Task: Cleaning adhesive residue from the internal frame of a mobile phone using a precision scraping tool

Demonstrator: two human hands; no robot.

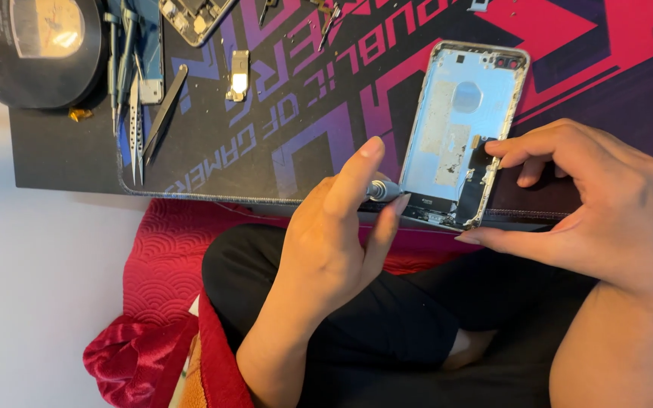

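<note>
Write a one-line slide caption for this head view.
Left hand points a screwdriver at the bottom of an opened phone shell that the right hand steadies on a desk mat.
</note>
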